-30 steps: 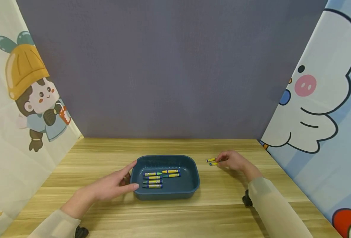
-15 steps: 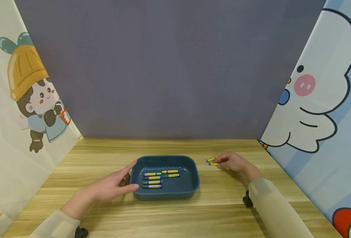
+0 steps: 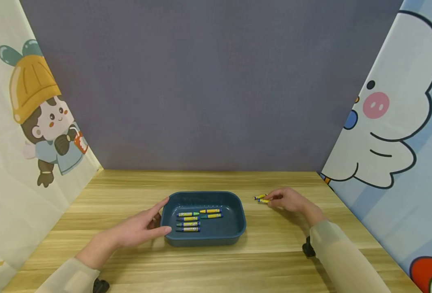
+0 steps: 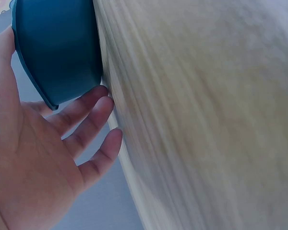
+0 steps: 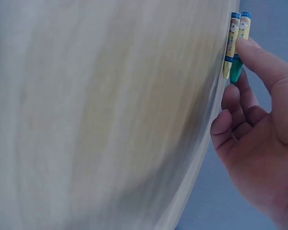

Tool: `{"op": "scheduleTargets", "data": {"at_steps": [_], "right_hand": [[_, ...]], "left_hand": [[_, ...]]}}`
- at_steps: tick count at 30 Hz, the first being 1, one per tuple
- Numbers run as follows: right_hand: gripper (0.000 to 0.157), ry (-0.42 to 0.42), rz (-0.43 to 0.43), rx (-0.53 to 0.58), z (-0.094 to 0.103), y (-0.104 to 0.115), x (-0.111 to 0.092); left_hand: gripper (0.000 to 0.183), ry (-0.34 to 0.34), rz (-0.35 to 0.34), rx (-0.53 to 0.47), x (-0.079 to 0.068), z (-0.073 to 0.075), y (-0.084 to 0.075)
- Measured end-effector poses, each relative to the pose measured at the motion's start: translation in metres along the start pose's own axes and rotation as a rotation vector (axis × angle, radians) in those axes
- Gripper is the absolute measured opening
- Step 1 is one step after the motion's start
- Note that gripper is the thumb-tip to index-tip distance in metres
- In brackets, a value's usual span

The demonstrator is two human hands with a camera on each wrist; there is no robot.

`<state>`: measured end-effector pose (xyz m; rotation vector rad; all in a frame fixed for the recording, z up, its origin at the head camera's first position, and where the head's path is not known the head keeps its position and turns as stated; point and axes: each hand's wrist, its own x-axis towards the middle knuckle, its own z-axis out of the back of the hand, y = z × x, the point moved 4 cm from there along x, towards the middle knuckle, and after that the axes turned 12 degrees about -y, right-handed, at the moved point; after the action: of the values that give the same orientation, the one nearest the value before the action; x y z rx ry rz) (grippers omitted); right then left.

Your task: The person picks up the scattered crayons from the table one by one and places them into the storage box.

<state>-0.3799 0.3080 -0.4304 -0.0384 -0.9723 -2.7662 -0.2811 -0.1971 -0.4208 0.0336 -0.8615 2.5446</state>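
A dark blue rectangular box (image 3: pixel 205 240) stands on the table with several yellow-wrapped crayons (image 3: pixel 188 224) in it. My left hand (image 3: pixel 137 228) spans its left end, fingers extended, thumb at the near corner and index finger at the far corner. In the left wrist view, the other fingers hang loosely beside the box wall (image 4: pixel 57 52). Right of the box, my right hand (image 3: pixel 288 200) pinches a green-tipped crayon (image 5: pixel 236 69) between thumb and fingers. A second crayon (image 3: pixel 259 197), with a dull yellow-green tip, lies right beside it on the table.
The wood-grain table (image 3: pixel 216 268) ends at a grey upright panel (image 3: pixel 212 89) behind. Cartoon-printed cloth walls (image 3: pixel 3 162) close off both sides. A black strap piece shows under each sleeve (image 3: pixel 342 248).
The green-tipped crayon between my right fingers has shifted very slightly, closer to the other crayon. My right forearm has moved a little to the right. The left hand and box stay put.
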Motion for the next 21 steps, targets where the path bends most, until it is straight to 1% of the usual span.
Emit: {"op": "scheduleTargets", "data": {"at_steps": [3,6,9,14,16,21], "right_hand": [[0.025,-0.004,-0.008,0.013,0.002,0.001,-0.002],[0.027,0.006,0.006,0.037,0.004,0.006,-0.003],[0.026,-0.001,0.022,0.034,0.005,0.011,-0.004],[0.025,-0.02,0.1,0.021,0.004,0.028,-0.006],[0.026,-0.025,0.138,0.026,0.003,0.036,-0.007],[0.023,-0.058,0.19,0.027,-0.001,0.056,-0.008]], "left_hand": [[0.093,0.0,-0.004,-0.003,0.0,0.0,0.0],[0.092,-0.003,-0.023,-0.003,0.0,-0.001,-0.001],[0.092,0.002,-0.012,-0.011,0.0,-0.001,0.0],[0.093,0.01,0.013,-0.014,0.001,-0.001,0.001],[0.093,0.01,0.01,-0.012,0.001,-0.001,0.001],[0.093,0.008,-0.01,-0.016,0.0,-0.001,0.001]]}}
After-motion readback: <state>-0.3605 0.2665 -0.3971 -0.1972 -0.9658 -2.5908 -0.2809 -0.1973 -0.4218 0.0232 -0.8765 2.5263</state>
